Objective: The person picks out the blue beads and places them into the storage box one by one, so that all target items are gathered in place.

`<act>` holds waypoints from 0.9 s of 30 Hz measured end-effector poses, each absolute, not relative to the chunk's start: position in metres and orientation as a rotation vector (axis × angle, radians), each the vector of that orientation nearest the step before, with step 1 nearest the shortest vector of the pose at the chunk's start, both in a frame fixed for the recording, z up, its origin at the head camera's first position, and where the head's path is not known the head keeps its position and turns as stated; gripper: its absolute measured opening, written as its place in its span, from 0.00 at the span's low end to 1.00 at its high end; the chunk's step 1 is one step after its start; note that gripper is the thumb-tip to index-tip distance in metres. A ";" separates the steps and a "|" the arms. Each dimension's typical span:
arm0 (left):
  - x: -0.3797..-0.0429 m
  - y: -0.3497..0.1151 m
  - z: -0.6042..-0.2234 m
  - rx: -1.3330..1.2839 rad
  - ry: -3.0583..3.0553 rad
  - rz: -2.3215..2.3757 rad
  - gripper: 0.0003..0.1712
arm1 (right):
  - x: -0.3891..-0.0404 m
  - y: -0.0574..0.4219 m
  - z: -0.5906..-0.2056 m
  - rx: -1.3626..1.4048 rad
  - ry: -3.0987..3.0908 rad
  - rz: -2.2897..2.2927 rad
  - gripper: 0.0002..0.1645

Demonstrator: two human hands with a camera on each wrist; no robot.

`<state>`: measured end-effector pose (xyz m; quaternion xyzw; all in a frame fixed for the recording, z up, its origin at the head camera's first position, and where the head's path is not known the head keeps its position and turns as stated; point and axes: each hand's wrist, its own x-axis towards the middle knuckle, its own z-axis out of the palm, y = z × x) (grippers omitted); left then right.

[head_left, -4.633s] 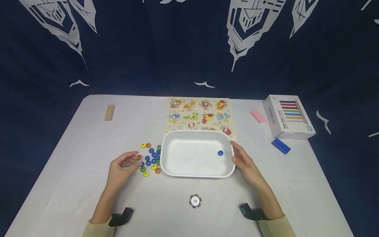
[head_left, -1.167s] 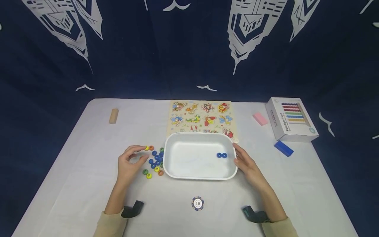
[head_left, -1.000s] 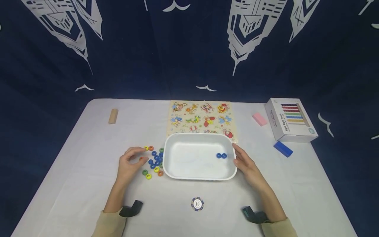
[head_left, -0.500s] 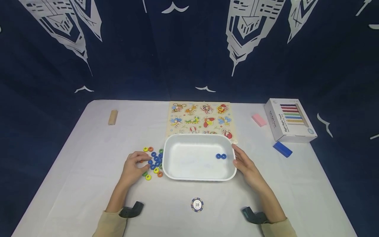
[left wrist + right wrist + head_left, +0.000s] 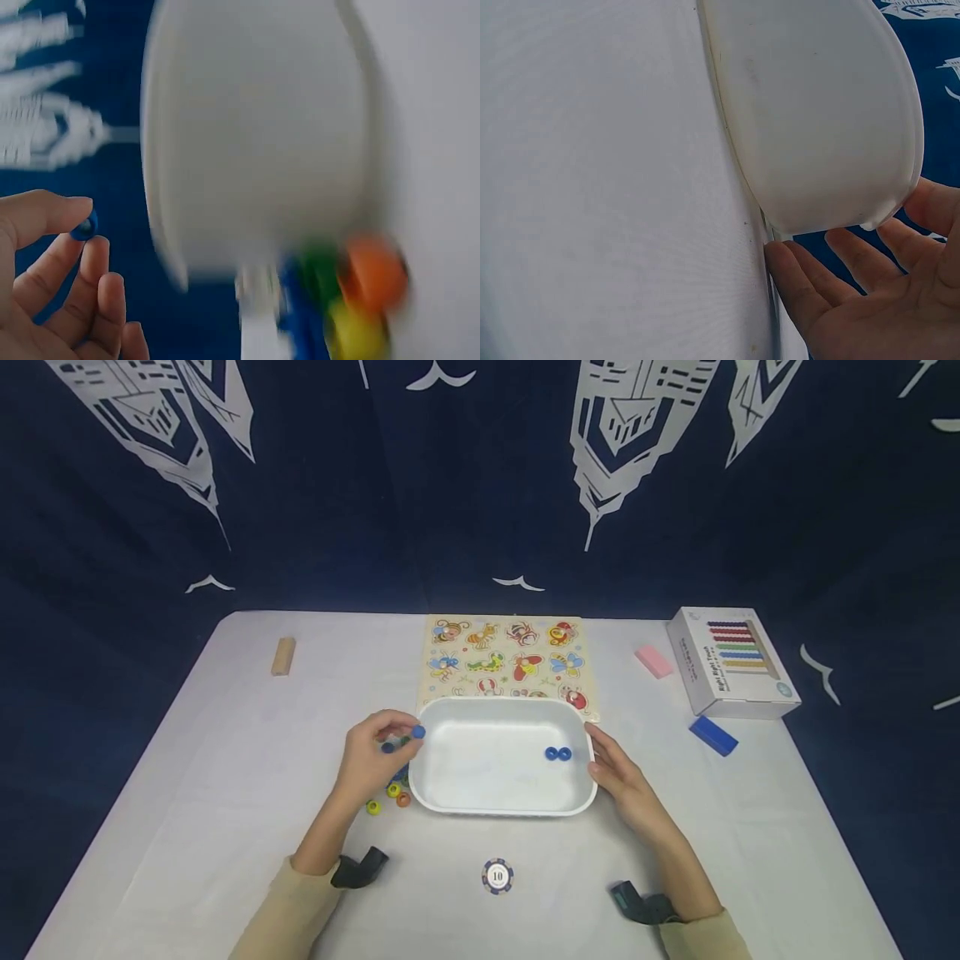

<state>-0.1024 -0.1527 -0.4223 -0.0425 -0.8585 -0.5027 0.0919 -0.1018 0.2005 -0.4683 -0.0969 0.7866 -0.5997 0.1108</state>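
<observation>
My left hand (image 5: 369,762) pinches a blue bead (image 5: 418,732) between thumb and fingertip by the left end of a white tray (image 5: 480,806). The left wrist view shows the pinched bead (image 5: 86,226) sideways, its hole visible. Two more blue beads (image 5: 558,753) lie side by side inside the tray, toward its right. Under and beside the left hand are loose beads, among them a yellow bead (image 5: 373,807) and an orange bead (image 5: 403,799); the hand hides part of the pile. My right hand (image 5: 628,789) rests its rather straight, spread fingers against the tray's right end.
Behind the tray lies an insect puzzle board (image 5: 495,652), partly covered. A poker chip (image 5: 497,876) sits in front. A wooden block (image 5: 282,657) is far left. To the right are a pink block (image 5: 654,661), a blue block (image 5: 713,736) and a white box (image 5: 735,664).
A second blue bead has joined the first in the tray. Since half a second ago, my left hand has picked another blue bead from the pile and moved right. The right hand stays.
</observation>
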 end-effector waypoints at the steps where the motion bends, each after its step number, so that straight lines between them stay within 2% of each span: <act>1: -0.106 -0.143 -0.420 -0.168 -2.548 -1.545 0.12 | -0.102 0.200 -0.469 -0.283 2.311 -1.757 0.30; 7: -0.129 -0.085 -0.427 -0.343 -2.640 -1.651 0.10 | -0.104 0.198 -0.471 -0.290 2.278 -1.785 0.30; 13: -0.145 -0.045 -0.448 -0.355 -2.808 -1.575 0.09 | -0.105 0.195 -0.471 -0.317 2.257 -1.798 0.30; 23: -0.155 -0.012 -0.467 -0.471 -3.039 -1.276 0.10 | -0.102 0.201 -0.467 -0.316 2.267 -1.805 0.31; 27: -0.153 -0.011 -0.467 -0.517 -3.056 -1.183 0.14 | -0.103 0.200 -0.468 -0.337 2.272 -1.790 0.31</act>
